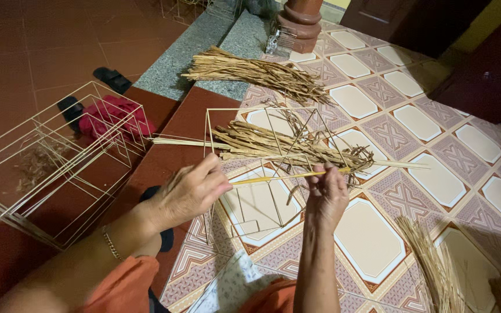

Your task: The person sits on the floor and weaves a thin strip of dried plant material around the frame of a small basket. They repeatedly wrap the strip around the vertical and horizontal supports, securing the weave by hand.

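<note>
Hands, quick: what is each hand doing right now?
Left hand: closed, pinching one end of the thin yellow strip.
Right hand: closed, gripping the same strip further along.

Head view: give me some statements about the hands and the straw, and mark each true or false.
1. Both hands, left hand and right hand, hold one thin yellow strip. True.
2. The wire frame lies under a straw bundle. True.
3. The red cloth sits on the patterned tiles. False: it lies on the plain red floor, behind a second frame.
4. The left wrist is bare. False: it wears a bracelet.
</note>
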